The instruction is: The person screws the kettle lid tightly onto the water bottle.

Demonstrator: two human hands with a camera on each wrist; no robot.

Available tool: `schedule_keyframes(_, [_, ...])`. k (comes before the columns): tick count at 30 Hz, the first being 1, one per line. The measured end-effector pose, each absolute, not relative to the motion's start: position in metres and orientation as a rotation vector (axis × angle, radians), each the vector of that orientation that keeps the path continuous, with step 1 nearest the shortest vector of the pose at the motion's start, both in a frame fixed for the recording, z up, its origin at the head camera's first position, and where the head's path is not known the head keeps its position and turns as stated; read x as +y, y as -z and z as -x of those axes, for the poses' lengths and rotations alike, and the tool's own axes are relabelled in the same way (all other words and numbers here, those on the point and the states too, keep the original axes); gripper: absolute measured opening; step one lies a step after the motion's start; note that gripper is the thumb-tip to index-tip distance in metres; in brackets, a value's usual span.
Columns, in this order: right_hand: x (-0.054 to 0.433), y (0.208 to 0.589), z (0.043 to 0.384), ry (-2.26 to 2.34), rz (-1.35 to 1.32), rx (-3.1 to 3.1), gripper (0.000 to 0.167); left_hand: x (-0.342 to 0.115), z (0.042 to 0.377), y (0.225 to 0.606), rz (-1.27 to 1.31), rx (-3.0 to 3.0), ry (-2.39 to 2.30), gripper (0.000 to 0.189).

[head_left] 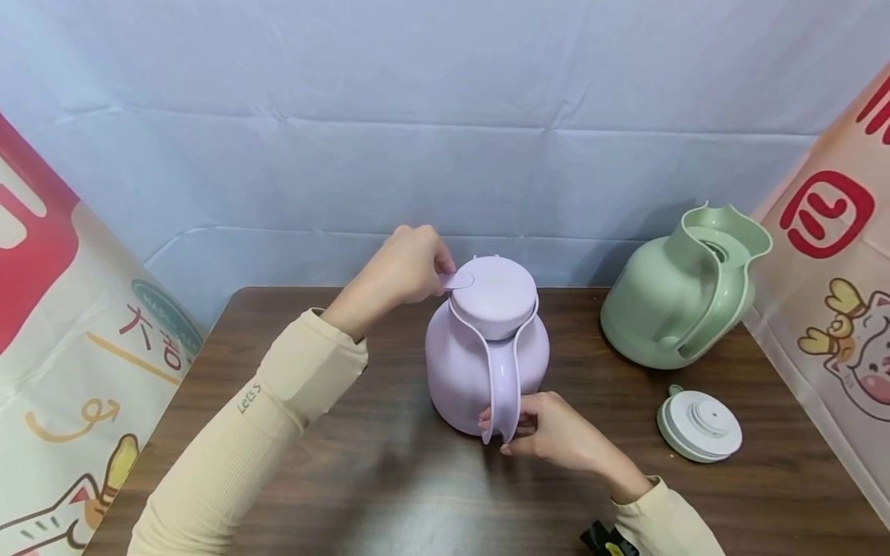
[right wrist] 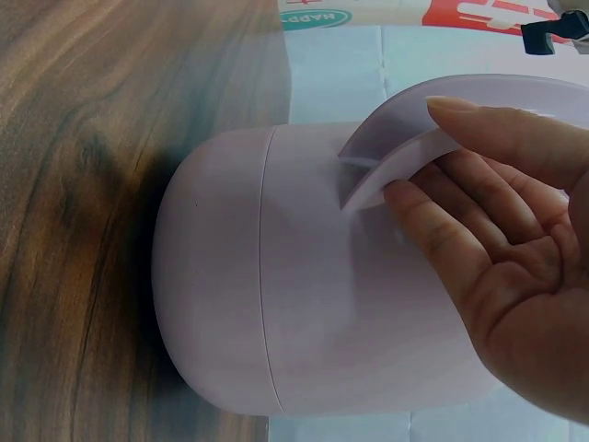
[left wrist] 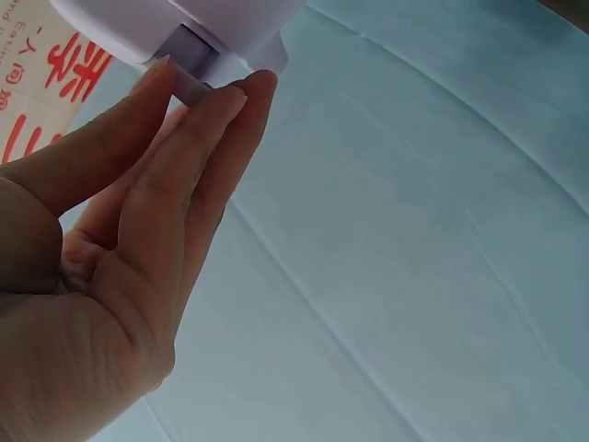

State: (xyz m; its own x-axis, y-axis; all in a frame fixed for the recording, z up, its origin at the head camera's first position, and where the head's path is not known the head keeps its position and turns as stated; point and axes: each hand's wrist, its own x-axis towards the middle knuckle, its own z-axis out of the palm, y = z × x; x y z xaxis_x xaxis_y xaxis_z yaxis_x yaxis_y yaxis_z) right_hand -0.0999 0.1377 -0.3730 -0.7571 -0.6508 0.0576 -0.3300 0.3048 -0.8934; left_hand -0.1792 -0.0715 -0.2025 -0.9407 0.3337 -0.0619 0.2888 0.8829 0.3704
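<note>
A lilac thermos jug (head_left: pixel 448 363) stands upright on the brown table, with its round lid (head_left: pixel 497 293) seated in the mouth. At the lid's left side, my left hand (head_left: pixel 410 266) pinches the small tab (head_left: pixel 460 280) between thumb and fingertips; the left wrist view shows this tab (left wrist: pixel 187 85) from below. My right hand (head_left: pixel 559 434) holds the lower end of the jug's curved handle (head_left: pixel 504 378). In the right wrist view its thumb lies on one side of the handle (right wrist: pixel 405 170) and the fingers on the other.
A green thermos jug (head_left: pixel 647 297) stands at the back right of the table (head_left: pixel 334 455), its mouth uncovered. In front of it lies a white and green lid (head_left: pixel 698 425), underside up. A pale blue cloth (head_left: pixel 417 154) hangs behind, and printed sheets flank both sides.
</note>
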Motion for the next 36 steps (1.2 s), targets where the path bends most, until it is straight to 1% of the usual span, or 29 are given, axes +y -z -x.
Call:
schedule_keyframes(6, [0.137, 0.374, 0.1, 1.425, 0.881, 2.267, 0.031, -0.074, 0.18, 0.202, -0.495, 2.937, -0.535, 0.025])
schedule_keyframes(13, [0.138, 0.373, 0.1, 1.439, 0.869, 2.256, 0.031, -0.079, 0.179, 0.202, -0.373, 2.973, -0.572, 0.004])
schedule_keyframes(19, [0.138, 0.373, 0.1, 1.451, 0.87, 2.245, 0.032, -0.082, 0.173, 0.201, -0.299, 2.915, -0.558, 0.014])
schedule_keyframes(26, [0.138, 0.373, 0.1, 1.464, 0.86, 2.232, 0.031, -0.079, 0.17, 0.204, -0.34, 2.786, -0.66, 0.013])
schedule_keyframes(36, [0.138, 0.375, 0.101, 1.442, 0.887, 2.262, 0.031, -0.073, 0.173, 0.209, -0.425, 2.831, -0.697, 0.019])
